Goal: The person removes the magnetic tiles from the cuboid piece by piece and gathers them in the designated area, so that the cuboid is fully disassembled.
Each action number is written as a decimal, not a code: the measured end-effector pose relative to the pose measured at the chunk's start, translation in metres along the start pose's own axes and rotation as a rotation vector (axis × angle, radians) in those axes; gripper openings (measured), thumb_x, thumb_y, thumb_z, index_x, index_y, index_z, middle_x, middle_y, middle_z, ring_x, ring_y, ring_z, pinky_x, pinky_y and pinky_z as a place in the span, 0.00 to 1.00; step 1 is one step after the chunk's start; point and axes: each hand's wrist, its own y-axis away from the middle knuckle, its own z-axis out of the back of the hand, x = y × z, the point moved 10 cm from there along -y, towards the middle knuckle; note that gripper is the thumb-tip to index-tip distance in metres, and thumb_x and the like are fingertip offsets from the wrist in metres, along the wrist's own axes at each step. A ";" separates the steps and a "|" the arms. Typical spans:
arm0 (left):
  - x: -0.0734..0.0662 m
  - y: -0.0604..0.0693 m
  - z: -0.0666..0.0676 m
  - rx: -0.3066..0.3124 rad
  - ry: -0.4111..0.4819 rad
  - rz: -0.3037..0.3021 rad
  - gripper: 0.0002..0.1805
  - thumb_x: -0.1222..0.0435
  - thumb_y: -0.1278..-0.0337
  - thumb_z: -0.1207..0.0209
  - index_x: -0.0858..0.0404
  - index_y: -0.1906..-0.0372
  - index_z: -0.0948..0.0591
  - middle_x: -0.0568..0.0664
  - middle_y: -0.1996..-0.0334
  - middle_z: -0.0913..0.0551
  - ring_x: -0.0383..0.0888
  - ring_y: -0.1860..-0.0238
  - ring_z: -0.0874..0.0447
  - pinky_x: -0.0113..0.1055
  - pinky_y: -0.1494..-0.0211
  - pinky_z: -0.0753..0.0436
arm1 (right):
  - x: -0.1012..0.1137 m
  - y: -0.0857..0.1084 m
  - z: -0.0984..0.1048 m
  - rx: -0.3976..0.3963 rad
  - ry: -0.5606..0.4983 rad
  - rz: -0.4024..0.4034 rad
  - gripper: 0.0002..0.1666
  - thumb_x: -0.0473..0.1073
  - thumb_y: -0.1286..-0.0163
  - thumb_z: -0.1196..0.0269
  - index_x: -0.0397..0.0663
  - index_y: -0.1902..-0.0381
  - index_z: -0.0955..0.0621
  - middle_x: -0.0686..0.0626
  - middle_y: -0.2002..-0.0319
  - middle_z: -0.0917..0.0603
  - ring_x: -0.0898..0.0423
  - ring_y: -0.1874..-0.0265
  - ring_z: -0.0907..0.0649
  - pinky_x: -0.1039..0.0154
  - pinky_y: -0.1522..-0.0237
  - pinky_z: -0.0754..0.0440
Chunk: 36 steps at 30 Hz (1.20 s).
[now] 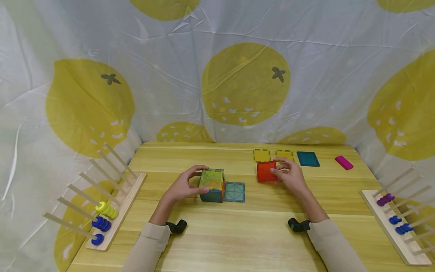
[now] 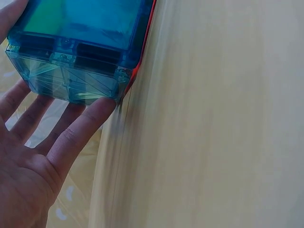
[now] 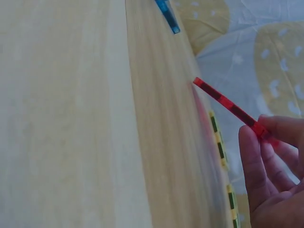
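A cube of translucent magnetic tiles stands on the table, with a yellow-green top, a blue front and an orange-red right side. My left hand holds it from the left, thumb at the front and fingers toward the back. In the left wrist view, fingertips touch a clear blue face of the cube. A light blue magnetic tile lies flat against the cube's right side. Farther right, my right hand pinches a red magnetic tile by its right edge, raised and tilted. The right wrist view shows that red tile edge-on.
Two yellow tiles, a teal tile and a magenta block lie along the back. Wooden peg racks with colored rings stand at the left and right. A lemon-print cloth hangs behind.
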 end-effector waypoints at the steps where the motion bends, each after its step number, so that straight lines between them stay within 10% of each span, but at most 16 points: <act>1: 0.000 0.000 0.000 0.000 0.002 -0.001 0.38 0.61 0.43 0.25 0.45 0.29 0.28 0.49 0.28 0.30 0.58 0.25 0.33 0.41 0.54 0.10 | -0.002 -0.001 -0.001 0.005 -0.002 -0.008 0.31 0.42 0.28 0.31 0.43 0.31 0.24 0.37 0.55 0.19 0.55 0.68 0.11 0.53 0.66 0.09; 23: 0.001 0.000 0.002 -0.010 -0.005 -0.010 0.38 0.60 0.44 0.25 0.45 0.29 0.28 0.47 0.28 0.29 0.57 0.25 0.33 0.41 0.53 0.10 | -0.007 -0.023 -0.017 0.046 0.455 -0.024 0.27 0.50 0.29 0.31 0.39 0.40 0.19 0.45 0.70 0.13 0.54 0.84 0.20 0.61 0.73 0.20; 36: -0.001 0.001 0.003 -0.012 -0.016 -0.007 0.38 0.59 0.44 0.25 0.45 0.29 0.28 0.46 0.27 0.29 0.57 0.25 0.33 0.42 0.51 0.10 | 0.003 -0.014 -0.011 0.019 0.418 0.020 0.32 0.53 0.30 0.30 0.38 0.37 0.22 0.43 0.63 0.16 0.51 0.70 0.18 0.63 0.68 0.19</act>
